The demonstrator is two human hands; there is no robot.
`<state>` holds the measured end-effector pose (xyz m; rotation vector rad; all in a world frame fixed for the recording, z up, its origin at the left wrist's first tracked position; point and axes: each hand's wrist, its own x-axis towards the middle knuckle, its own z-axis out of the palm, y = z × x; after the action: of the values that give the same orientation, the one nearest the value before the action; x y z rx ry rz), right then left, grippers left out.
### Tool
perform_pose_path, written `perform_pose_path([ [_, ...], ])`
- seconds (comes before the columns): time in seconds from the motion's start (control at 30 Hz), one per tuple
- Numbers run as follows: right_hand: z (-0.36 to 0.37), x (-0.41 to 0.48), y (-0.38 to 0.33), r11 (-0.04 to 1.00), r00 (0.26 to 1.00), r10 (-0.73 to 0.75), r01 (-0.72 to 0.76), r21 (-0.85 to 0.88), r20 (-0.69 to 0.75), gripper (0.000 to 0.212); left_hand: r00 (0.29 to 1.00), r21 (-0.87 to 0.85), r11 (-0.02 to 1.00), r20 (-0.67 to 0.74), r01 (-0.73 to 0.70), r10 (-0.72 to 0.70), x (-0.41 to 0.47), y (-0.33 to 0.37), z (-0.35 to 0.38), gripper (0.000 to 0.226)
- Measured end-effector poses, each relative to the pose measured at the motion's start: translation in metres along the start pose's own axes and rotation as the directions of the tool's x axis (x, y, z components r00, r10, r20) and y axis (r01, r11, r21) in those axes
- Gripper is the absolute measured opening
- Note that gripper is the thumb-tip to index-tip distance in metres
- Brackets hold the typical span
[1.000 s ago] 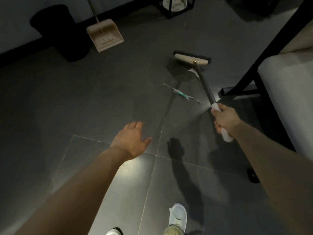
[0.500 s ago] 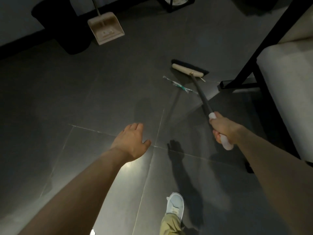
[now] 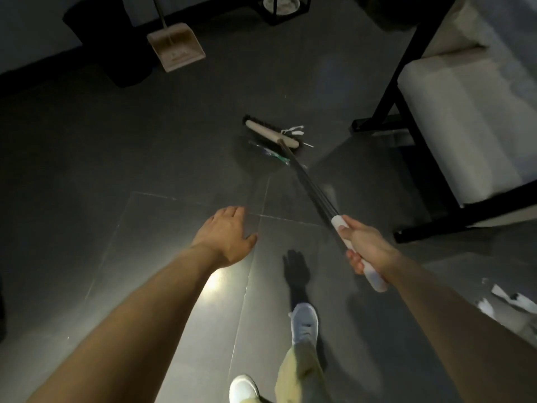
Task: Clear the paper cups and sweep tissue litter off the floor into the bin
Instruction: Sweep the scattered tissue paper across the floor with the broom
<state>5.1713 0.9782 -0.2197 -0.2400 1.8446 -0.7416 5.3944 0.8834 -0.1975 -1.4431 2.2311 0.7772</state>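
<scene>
While our right hand [image 3: 367,248] curls its fingers round the white grip of the broom [image 3: 313,187], our left hand [image 3: 229,238] hangs out in front, palm down, fingers straight and loose, holding nothing. The broom's dark shaft slants away from us and leftward to the beige broom head [image 3: 271,134], which is down on the grey tiled floor [image 3: 145,141] with its dark bristles on the far side.

Look at the right end of that head: a white tissue scrap [image 3: 293,130] lies right against the bristles. On the near side, a clear plastic wrapper with a green streak [image 3: 270,152] lies just beside the head, one end passing under the shaft. More white tissue litter [image 3: 511,299] sits on the floor at the far right, near our right forearm and well apart from the broom head.

Up at the far left, the black bin [image 3: 107,39] stands by the wall. Just beside it, the beige dustpan [image 3: 177,46] rests on the floor, its open edge turned our way. Both are well apart from the broom head.

On the right stands a pale-cushioned seat [image 3: 465,112] on a black frame. Down below, one pale shoe [image 3: 303,322] is planted ahead of the other [image 3: 242,388].
</scene>
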Motion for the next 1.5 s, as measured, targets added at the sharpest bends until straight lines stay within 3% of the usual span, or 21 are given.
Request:
perform_pose_path([
  [0.23,-0.025,0.013,-0.030,0.998,0.993,-0.063,0.060,-0.025,-0.100,0.042,0.998,-0.038,0.999,-0.047,0.027,-0.029,-0.015,0.004,0.001,0.067],
  [0.47,-0.071,0.078,-0.084,0.986,0.983,-0.071,0.043,-0.162,-0.171,0.045,0.981,-0.123,0.976,-0.058,0.179,-0.187,0.004,0.011,0.011,0.064],
  [0.53,-0.078,0.100,-0.093,0.962,0.984,-0.093,0.049,-0.267,-0.154,0.038,0.971,-0.144,0.965,-0.058,0.220,-0.230,0.012,0.017,0.020,0.064],
  [0.63,-0.085,0.138,-0.091,0.849,0.987,-0.127,0.055,-0.525,-0.103,0.030,0.965,-0.164,0.956,-0.057,0.243,-0.255,0.021,0.028,0.036,0.064],
  [0.7,-0.085,0.156,-0.077,0.761,0.990,-0.126,0.053,-0.647,-0.068,0.029,0.964,-0.160,0.955,-0.054,0.249,-0.260,0.021,0.035,0.047,0.064],
  [0.83,-0.086,0.160,-0.029,0.660,0.989,-0.147,0.104,-0.744,0.008,0.055,0.960,-0.146,0.954,-0.058,0.263,-0.273,0.011,0.047,0.062,0.063],
  [1.03,-0.075,0.094,0.047,0.758,0.992,-0.066,0.119,-0.641,0.106,0.059,0.956,-0.157,0.955,-0.113,0.252,-0.270,-0.035,0.067,0.091,0.063],
  [1.5,-0.092,-0.098,0.251,0.771,0.955,-0.015,0.200,-0.604,0.298,0.057,0.943,-0.201,0.946,-0.167,0.254,-0.288,-0.218,0.110,0.198,0.063],
])
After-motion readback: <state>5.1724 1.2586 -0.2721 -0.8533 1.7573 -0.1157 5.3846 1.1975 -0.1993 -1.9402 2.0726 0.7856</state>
